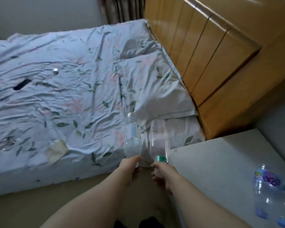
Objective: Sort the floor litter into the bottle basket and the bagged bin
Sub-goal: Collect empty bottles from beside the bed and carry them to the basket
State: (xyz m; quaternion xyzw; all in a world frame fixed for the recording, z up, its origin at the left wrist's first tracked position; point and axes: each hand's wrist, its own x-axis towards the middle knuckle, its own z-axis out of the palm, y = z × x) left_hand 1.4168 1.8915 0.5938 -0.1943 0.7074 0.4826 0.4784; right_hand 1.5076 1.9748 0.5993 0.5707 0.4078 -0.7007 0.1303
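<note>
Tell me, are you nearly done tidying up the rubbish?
Done: cannot tell; no basket or bin shows. In hand: the left hand grips a labelled clear bottle, the right hand a green-capped bottle. Left: both need the basket, and so may the blue-labelled bottles on the white table.

pale blue bedsheet (59, 99) with pink flowers and green leaves, honey-yellow headboard (204, 51), green-capped clear bottle (160, 142)

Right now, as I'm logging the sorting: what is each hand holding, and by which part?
Left hand grips a labelled bottle by its near end; right hand grips a second bottle at its green-banded near end.
</note>
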